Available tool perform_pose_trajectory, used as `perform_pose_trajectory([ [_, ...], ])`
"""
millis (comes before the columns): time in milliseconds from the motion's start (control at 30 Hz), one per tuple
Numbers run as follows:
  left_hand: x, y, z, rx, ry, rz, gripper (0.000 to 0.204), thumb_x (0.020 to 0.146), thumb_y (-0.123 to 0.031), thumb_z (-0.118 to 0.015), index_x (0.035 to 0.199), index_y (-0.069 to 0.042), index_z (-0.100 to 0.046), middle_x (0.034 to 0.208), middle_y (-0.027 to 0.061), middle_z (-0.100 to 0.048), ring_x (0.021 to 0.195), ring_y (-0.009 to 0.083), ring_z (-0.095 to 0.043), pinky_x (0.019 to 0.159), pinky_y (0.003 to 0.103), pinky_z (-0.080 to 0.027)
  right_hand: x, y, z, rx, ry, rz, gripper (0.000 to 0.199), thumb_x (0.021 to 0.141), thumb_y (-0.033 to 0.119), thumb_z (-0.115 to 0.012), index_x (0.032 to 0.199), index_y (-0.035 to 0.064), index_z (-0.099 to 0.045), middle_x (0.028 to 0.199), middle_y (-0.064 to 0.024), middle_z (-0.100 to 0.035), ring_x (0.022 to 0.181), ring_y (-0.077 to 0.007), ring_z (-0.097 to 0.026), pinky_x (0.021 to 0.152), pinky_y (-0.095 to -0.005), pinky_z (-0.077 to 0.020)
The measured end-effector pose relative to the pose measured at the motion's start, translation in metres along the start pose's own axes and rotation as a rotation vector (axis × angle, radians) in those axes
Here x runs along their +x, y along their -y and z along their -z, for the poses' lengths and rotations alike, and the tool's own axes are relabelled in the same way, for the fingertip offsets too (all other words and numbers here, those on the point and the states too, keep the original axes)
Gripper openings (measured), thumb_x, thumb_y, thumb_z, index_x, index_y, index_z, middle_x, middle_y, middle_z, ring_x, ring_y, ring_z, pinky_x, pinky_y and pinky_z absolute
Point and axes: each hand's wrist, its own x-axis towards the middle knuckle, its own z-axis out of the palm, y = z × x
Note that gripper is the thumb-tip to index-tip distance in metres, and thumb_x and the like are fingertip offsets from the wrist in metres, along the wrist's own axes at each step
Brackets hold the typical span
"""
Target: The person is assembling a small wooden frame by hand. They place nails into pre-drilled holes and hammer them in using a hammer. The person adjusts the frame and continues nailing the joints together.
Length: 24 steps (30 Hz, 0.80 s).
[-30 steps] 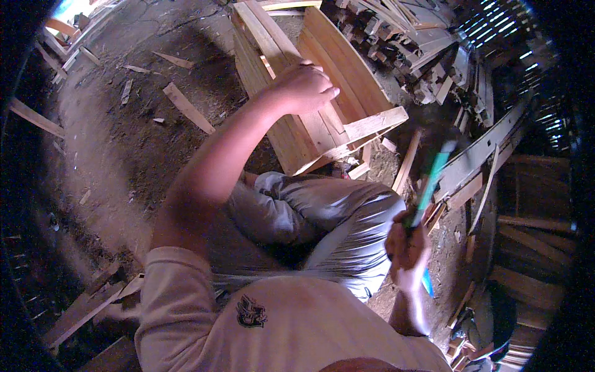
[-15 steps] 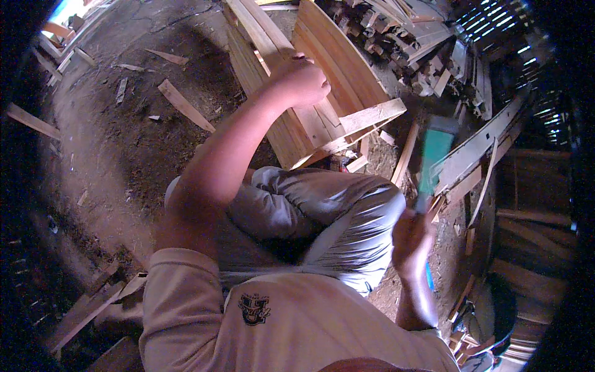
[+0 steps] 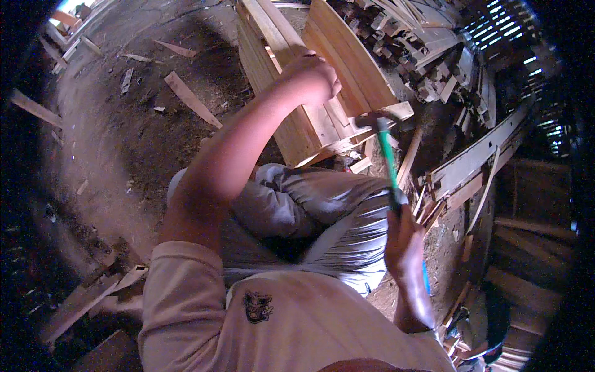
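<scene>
My right hand (image 3: 406,239) grips a hammer (image 3: 388,155) by the dark lower end of its green handle. The hammer's dark metal head is by the near right corner of a wooden box-like frame (image 3: 347,59); I cannot tell whether they touch. My left hand (image 3: 318,80) is closed over the frame's middle board (image 3: 273,28), its fingers curled round the edge and partly hidden. Long pale boards make up the frame, which lies tilted in front of my folded legs. A narrow end piece (image 3: 396,113) crosses its near end.
Lumber offcuts (image 3: 427,80) are piled at the far right. Long planks (image 3: 477,155) lean along the right side. Wood slivers (image 3: 191,99) lie scattered over the dirt floor (image 3: 111,167) on the left. Small wood scraps (image 3: 359,165) lie just below the frame.
The hammer has swung left, its head coming from out on the right to the frame's near right corner. My left hand keeps its hold on the board.
</scene>
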Motion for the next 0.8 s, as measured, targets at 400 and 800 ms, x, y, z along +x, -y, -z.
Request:
perform_pose_trajectory([
  [400,0.005,0.005,-0.013,-0.036,-0.090,-0.035,0.040,0.090,-0.031,-0.052,0.071,-0.002,-0.074,0.080,0.0227,-0.071,0.082,0.0375,-0.071,0.093,0.047,-0.049,-0.011,0.001,-0.004,0.752,-0.106,-0.347,0.023,0.107,0.024,-0.048,0.105,0.0018,-0.055,0.069,-0.0152,-0.051,0.056,-0.0263,-0.047,0.055,-0.0374,-0.0396],
  [800,-0.001,-0.001,-0.001,-0.023,-0.118,-0.030,0.037,0.087,-0.028,-0.053,0.067,-0.003,-0.072,0.071,0.0218,-0.069,0.074,0.0380,-0.070,0.091,0.048,-0.051,-0.011,0.001,-0.003,0.786,-0.225,-0.245,0.023,0.104,0.027,-0.052,0.103,0.0050,-0.057,0.079,-0.0062,-0.061,0.070,-0.0146,-0.057,0.059,-0.0297,-0.0432],
])
